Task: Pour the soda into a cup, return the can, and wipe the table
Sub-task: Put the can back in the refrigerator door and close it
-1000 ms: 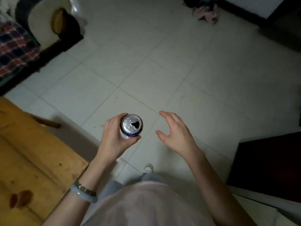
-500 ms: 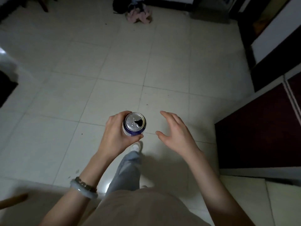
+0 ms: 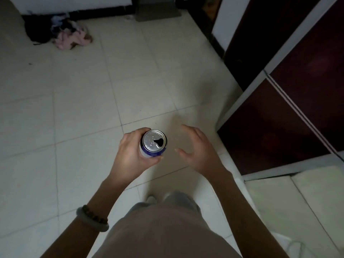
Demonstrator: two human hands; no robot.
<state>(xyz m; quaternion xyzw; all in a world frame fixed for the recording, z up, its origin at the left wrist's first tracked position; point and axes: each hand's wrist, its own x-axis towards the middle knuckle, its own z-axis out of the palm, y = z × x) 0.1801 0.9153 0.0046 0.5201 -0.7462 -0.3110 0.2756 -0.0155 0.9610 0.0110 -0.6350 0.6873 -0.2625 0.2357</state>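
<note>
My left hand (image 3: 133,152) grips an opened soda can (image 3: 153,143), blue and white with a silver top, held upright over the tiled floor. The tab hole faces right. A short way to the right of the can, my right hand (image 3: 199,151) hovers with fingers spread and curved, holding nothing and not touching the can. No cup, cloth or table shows in this view.
A dark red cabinet (image 3: 290,112) with pale trim stands at the right. Below it lies a pale surface (image 3: 290,205). A heap of pink and dark cloth (image 3: 65,34) sits on the floor at the far left wall. Pale floor tiles (image 3: 83,108) stretch ahead.
The view has swung right: the wooden table and plaid seat left the frame, and the dark red cabinet grew at the right. Both hands keep the same pose with the can.
</note>
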